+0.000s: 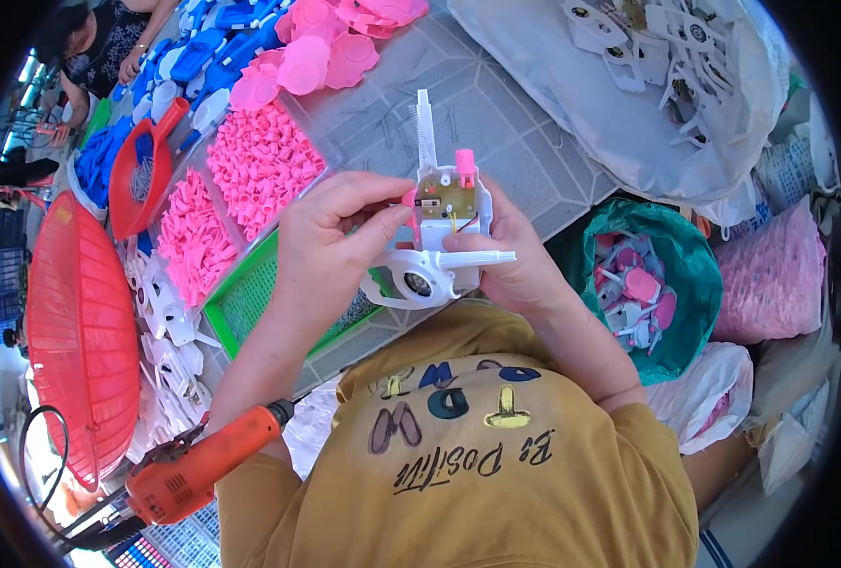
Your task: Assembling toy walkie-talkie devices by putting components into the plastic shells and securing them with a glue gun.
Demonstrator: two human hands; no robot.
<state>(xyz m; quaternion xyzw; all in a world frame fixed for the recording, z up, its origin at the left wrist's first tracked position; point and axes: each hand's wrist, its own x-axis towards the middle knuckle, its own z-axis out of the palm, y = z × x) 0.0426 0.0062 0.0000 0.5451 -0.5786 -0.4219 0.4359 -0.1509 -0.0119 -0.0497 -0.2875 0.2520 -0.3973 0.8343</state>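
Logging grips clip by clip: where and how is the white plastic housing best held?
The white plastic housing is probably best gripped by its side wall, coming from the right, as the right hand does: the circuit board lies exposed, a slim strip juts beyond it, and a ringed piece sits below.

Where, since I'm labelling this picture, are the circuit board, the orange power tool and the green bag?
Circuit board [461, 195]: head view, on its flat face.
Orange power tool [207, 464]: head view, mid-casing.
Green bag [698, 275]: head view, on its right-hand wall.
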